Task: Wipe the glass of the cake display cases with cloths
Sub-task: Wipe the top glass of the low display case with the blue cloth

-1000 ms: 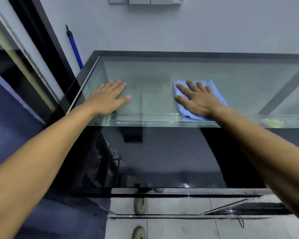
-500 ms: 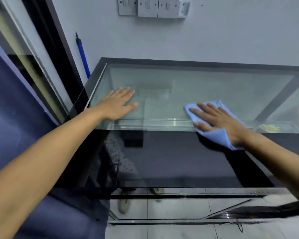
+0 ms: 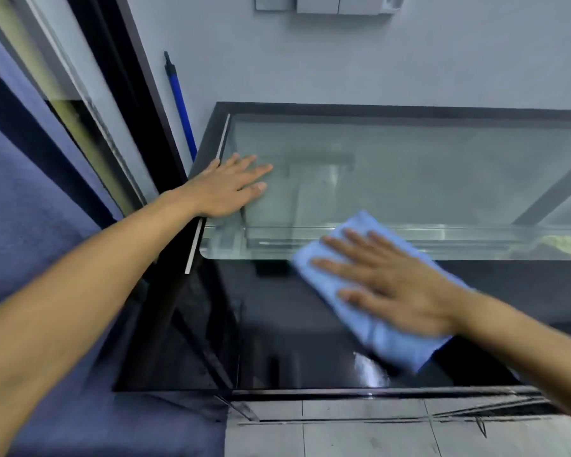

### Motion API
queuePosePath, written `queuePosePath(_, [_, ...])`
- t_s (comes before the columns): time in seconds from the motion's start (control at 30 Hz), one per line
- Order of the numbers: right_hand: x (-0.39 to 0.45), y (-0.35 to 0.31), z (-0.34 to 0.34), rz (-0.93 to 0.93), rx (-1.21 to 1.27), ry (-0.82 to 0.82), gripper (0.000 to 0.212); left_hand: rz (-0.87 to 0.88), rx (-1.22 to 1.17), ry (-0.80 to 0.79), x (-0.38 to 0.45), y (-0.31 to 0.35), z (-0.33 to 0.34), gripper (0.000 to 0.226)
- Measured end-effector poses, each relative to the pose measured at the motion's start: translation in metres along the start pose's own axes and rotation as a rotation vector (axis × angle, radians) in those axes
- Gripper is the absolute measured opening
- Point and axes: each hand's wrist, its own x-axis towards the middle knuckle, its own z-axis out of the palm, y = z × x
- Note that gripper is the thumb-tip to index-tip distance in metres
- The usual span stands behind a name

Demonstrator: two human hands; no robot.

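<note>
**Flat palm on the cloth, front glass of the case**

Room first: pale grey wall [image 3: 442, 61] at the back w/ a row of switch plates [image 3: 340, 3] cut off at the top edge. Pale floor tiles [image 3: 360, 437] at the bottom. Glass cake display case [image 3: 393, 166] fills the middle, dark frame round a clear top pane; the front pane slopes toward the camera & reads near black, w/ glare low on the rt.

Around it: a blue pole [image 3: 180, 103] w/ a black tip leans on the wall, just beside the case's far lt corner. Dark door frame [image 3: 126, 103] & a glass panel run diagonally on the lt. Something yellowish [image 3: 561, 244] sits inside the case at far rt, too blurred to name.

Left hand [image 3: 226, 189] lies flat on the top pane near the lt corner, fingers straight & slightly spread, holding nothing.

Right hand [image 3: 396, 285] presses palm-down on the blue cloth [image 3: 386, 334], fingers extended & spread, no grasp, fingertips pointing up-lt. Cloth is folded into an oblong, long axis diagonal from upper lt to lower rt, upper end at the top front edge, the rest on the dark front pane. Hand & cloth blurred.
</note>
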Motion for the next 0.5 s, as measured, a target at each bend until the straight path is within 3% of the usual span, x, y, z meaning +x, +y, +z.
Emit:
queuePosePath(0.1, [0.059, 0.057, -0.008, 0.377, -0.070, -0.026, 0.067, -0.004, -0.029, 0.008, -0.003, -0.002, 0.000, 0.055])
queuePosePath(0.13, [0.086, 0.058, -0.009, 0.468, -0.045, -0.006, 0.074, -0.001, -0.039, 0.014, -0.002, -0.003, 0.000, 0.054])
queuePosePath(0.2, [0.139, 0.027, -0.007, 0.561, 0.029, 0.019, 0.066, 0.009, -0.062, 0.026, 0.002, -0.007, 0.000, 0.051])
queuePosePath(0.27, [0.172, -0.032, 0.003, 0.485, 0.071, 0.022, 0.061, 0.023, -0.092, 0.026, 0.004, -0.015, -0.003, 0.050])
queuePosePath(0.37, [0.156, -0.118, 0.011, 0.242, 0.059, 0.019, 0.065, 0.034, -0.094, 0.038, 0.002, -0.022, -0.005, 0.050])
queuePosePath(0.5, [0.062, -0.126, 0.009, -0.254, 0.094, -0.014, 0.061, 0.033, -0.060, 0.050, -0.003, -0.021, -0.004, 0.051])
